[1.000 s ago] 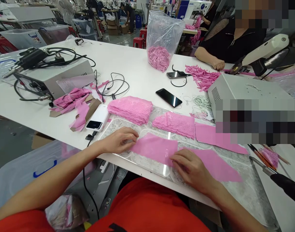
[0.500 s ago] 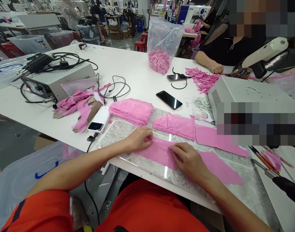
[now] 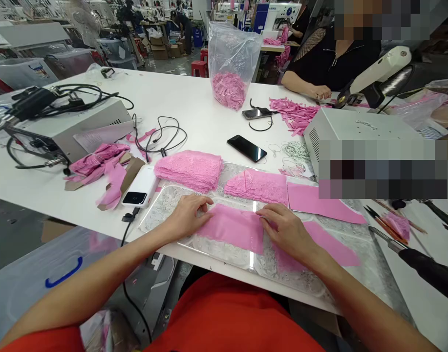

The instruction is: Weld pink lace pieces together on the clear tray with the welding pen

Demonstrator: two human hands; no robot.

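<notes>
A pink fabric piece [image 3: 234, 227] lies flat on the grey marble-patterned mat [image 3: 224, 260] in front of me. My left hand [image 3: 189, 215] rests at its left end, thumb and forefinger apart, the thumb on the fabric edge. At the upper right corner, my right hand [image 3: 284, 227] pinches the fabric's edge between thumb and fingers. Partly under my right wrist is another pink cut piece [image 3: 330, 244]. Just beyond my hands sit a stack of pink lace pieces [image 3: 189, 170], a smaller lace stack [image 3: 256, 187] and smooth pink panels [image 3: 322, 203].
A white power bank [image 3: 140, 186] and pink scraps [image 3: 99, 164] lie left, beside a grey box [image 3: 84, 129] with cables. A black phone [image 3: 246, 148] lies ahead. On the right are another grey box [image 3: 366, 127] and a black-handled tool [image 3: 425, 269]. A co-worker's hand [image 3: 321, 92] rests across the table.
My left hand has moved left and its fingers have spread from a pinch. The fabric piece between my hands now lies flatter and wider. The view has shifted slightly.
</notes>
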